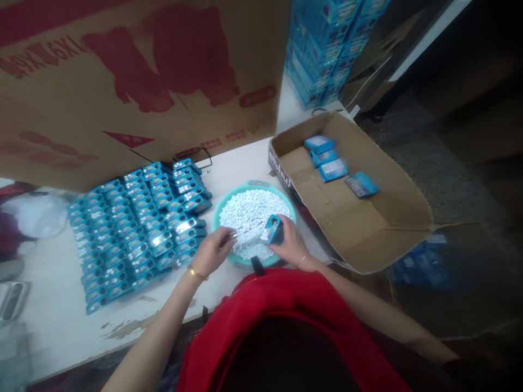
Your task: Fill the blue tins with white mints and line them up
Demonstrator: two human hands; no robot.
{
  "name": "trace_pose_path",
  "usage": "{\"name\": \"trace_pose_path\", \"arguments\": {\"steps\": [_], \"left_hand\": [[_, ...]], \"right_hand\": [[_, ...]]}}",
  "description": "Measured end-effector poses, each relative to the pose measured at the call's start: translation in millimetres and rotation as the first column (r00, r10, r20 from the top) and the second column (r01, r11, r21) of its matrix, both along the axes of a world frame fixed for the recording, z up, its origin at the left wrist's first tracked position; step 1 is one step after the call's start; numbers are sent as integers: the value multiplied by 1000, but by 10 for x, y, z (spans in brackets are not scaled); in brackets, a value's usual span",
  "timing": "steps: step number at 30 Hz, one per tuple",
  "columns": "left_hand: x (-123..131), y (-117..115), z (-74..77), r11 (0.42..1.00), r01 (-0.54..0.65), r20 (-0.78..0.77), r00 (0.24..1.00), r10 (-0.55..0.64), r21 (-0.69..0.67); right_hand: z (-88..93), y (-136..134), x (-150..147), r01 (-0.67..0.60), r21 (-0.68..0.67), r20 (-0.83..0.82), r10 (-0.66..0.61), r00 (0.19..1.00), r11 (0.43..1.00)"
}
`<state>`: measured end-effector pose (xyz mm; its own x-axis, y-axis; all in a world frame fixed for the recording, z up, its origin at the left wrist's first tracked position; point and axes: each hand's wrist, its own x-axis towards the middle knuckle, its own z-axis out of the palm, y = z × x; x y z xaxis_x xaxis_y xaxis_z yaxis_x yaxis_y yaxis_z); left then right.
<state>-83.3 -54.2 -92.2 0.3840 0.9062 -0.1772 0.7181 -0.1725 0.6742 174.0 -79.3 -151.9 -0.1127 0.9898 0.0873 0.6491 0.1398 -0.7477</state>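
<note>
The right hand (291, 242) grips a small, flat-sided blue box (273, 230) with a printed face, holding it tilted over the right part of a round, pale-green plastic basin (216, 218) near the near edge of the white tabletop (51, 318). The left hand (214, 250) hangs at the basin's left rim, thumb and fingertips drawn narrowly together; whether they pinch anything I cannot tell. Small, rounded white pieces (253, 209) fill the basin like coarse gravel. Left of it, glossy blue boxes (139, 234) with dark round spots stand in tight, ridged columns, reaching back towards a large, matt brown corrugated carton (183, 122) with red print. At the tabletop's right edge, a shallow open cardboard tray (359, 231) holds a few blue packs (333, 170); shiny blue stacks (318, 54) rise at the far right corner.
</note>
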Motion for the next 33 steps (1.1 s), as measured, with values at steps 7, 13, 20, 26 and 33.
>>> {"name": "trace_pose_path", "arguments": {"steps": [7, 13, 20, 26, 33], "left_hand": [[384, 148, 662, 975, 223, -389, 897, -210, -12], [866, 143, 1200, 934, 355, -710, 647, -277, -41], [552, 208, 958, 991, 116, -402, 912, -83, 60], [675, -9, 182, 994, -104, -77, 991, 106, 28], [702, 69, 166, 986, 130, -268, 958, -99, 100]], "right_hand": [[-21, 42, -101, -112, 115, 22, 110, 994, 987], [-38, -1, -172, -91, 64, -136, 99, 986, 994], [-44, -36, -274, 63, -291, -399, -181, 899, 955], [77, -33, -357, 28, -333, -297, -133, 945, 942], [86, -4, -416, -10, -241, -324, -71, 943, 970]]}}
